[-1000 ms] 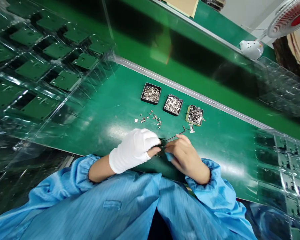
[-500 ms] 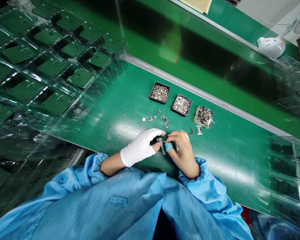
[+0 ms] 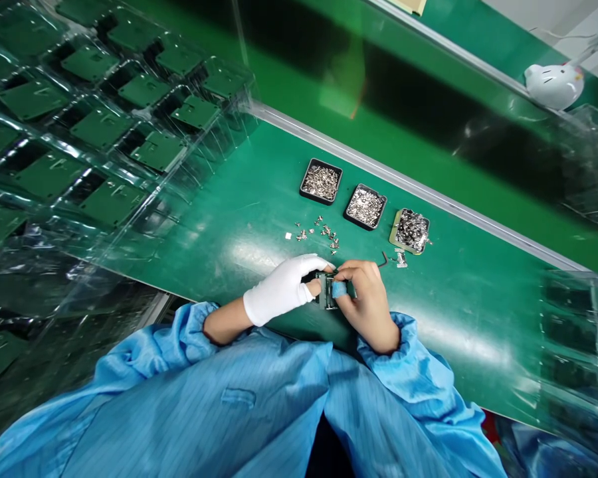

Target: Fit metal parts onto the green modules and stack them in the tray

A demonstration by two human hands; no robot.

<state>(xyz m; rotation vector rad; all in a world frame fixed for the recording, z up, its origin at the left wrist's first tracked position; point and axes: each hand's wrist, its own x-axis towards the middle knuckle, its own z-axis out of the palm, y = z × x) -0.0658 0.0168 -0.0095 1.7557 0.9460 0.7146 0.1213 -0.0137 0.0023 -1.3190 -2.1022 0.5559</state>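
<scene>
My left hand point(image 3: 282, 287), in a white glove with bare fingertips, is closed on the left side of a small green circuit board point(image 3: 322, 299). A narrow metallic strip shows across the board. My right hand point(image 3: 369, 299) is bare, with blue tape point(image 3: 339, 289) wrapped round the thumb. Its thumb and fingers pinch together at the board's right side; whether a small part is also between them is hidden. Beyond the hands lie several loose metal pieces point(image 3: 329, 232) and a small white square point(image 3: 288, 236).
Behind are a black tray of small metal parts point(image 3: 321, 180), a second black tray point(image 3: 365, 206) and a yellowish tray of metal pieces point(image 3: 411, 231). A hex key point(image 3: 383, 259) lies near my right hand. Clear plastic trays of green boards point(image 3: 99, 126) stack at left; more trays point(image 3: 578, 345) stand right.
The board has turned between my hands, so more of its face and the metallic strip show. Both hands stay close together on it. The view has shifted slightly.
</scene>
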